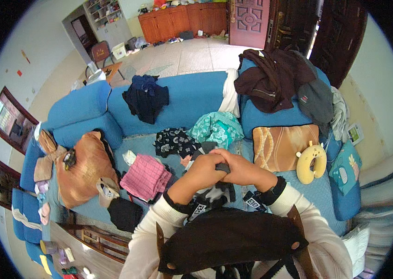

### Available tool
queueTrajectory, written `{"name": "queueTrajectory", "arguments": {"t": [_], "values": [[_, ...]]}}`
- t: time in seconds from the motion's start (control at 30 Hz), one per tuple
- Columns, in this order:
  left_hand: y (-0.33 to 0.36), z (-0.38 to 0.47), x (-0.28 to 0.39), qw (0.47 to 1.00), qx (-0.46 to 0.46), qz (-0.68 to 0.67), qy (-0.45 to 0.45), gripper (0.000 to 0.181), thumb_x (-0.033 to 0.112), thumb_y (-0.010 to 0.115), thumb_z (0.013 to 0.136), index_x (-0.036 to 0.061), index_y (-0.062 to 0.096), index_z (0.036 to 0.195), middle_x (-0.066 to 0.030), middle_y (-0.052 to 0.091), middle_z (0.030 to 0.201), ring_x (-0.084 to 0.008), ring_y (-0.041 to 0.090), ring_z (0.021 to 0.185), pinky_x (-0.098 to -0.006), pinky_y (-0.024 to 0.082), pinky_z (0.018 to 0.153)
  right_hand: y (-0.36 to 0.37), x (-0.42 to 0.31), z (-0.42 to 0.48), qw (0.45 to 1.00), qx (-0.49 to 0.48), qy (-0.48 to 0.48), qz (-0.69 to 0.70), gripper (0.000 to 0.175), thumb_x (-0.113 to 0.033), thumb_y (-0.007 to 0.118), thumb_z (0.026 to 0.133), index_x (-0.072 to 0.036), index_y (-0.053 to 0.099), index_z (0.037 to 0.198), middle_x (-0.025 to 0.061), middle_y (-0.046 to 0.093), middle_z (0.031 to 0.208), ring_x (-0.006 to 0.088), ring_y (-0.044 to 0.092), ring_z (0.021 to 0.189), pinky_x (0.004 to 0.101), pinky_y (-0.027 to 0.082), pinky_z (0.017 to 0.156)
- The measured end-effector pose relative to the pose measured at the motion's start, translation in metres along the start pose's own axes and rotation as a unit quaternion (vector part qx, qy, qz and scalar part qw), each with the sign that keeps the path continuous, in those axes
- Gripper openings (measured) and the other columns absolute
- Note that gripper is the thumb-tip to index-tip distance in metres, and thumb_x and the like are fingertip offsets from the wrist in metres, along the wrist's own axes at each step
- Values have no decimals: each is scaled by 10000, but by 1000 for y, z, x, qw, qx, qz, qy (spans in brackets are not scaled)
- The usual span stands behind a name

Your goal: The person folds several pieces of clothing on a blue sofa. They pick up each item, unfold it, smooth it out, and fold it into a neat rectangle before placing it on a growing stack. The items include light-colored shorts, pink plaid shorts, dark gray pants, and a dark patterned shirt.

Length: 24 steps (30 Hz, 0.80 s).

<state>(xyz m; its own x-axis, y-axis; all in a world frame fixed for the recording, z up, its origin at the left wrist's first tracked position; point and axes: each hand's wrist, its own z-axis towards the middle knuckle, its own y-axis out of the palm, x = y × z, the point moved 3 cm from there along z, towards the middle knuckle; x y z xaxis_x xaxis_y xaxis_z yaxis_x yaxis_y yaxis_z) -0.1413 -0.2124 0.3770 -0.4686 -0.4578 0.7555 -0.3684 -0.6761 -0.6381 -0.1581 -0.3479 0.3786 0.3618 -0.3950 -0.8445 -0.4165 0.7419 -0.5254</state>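
My left hand (205,170) and my right hand (240,168) meet in front of me above the blue sofa seat, both closed around a small dark grey cloth (222,167). Beyond them lie a black patterned garment (175,142) and a crumpled turquoise patterned cloth (217,129). A folded pink checked garment (146,177) is to the left of my left hand, and a folded black cloth (124,213) lies nearer on that side. Below my hands is a grey and black patterned garment (219,195), partly hidden by my arms.
Dark clothes (147,96) and a brown jacket (269,82) hang over the blue sofa's backrest (189,89). Right of my hands are a patterned cushion (283,139) and a yellow neck pillow (310,164). A large orange-brown pillow (83,171) is left; a wooden table (78,247) stands at lower left.
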Motion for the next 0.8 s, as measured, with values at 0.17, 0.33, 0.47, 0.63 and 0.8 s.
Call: {"name": "queueTrajectory", "arguments": {"t": [0.17,0.33,0.47,0.63,0.8], "values": [[-8,-19,-9,955,29,-295,-19,486,157,748,681,18,516,1084,-79,631,845,-197,621,743,-320,485,742,-8,7,-2,990,-20,90,103,276,-128,575,822,-25,590,1078,80,641,977,142,589,906,286,456,801],[2,-33,-14,993,86,-82,8,512,172,709,706,-21,485,1124,-186,614,944,-275,606,914,-357,468,806,-27,-15,-3,981,63,23,184,188,-119,539,844,1,594,978,33,618,840,114,571,778,279,465,723],[13,-37,-18,999,-7,-33,-16,399,212,620,759,-30,558,1070,-194,619,916,-293,609,901,-364,467,789,-45,-41,-9,978,63,-94,173,172,-57,516,822,4,594,964,38,617,866,104,567,819,269,458,746],[3,-28,-39,979,104,-151,-89,263,155,535,821,-3,588,1023,-168,625,866,-264,610,822,-343,465,729,-69,-28,-17,962,166,-42,215,139,-38,523,834,9,591,946,26,596,868,94,551,803,249,452,725],[0,-20,-46,943,181,-217,-177,198,163,506,881,41,571,1024,-37,582,781,-134,543,718,-280,441,642,-60,-3,-17,972,206,47,105,150,-27,501,857,-32,583,982,-7,558,868,68,506,790,227,427,679]]}}
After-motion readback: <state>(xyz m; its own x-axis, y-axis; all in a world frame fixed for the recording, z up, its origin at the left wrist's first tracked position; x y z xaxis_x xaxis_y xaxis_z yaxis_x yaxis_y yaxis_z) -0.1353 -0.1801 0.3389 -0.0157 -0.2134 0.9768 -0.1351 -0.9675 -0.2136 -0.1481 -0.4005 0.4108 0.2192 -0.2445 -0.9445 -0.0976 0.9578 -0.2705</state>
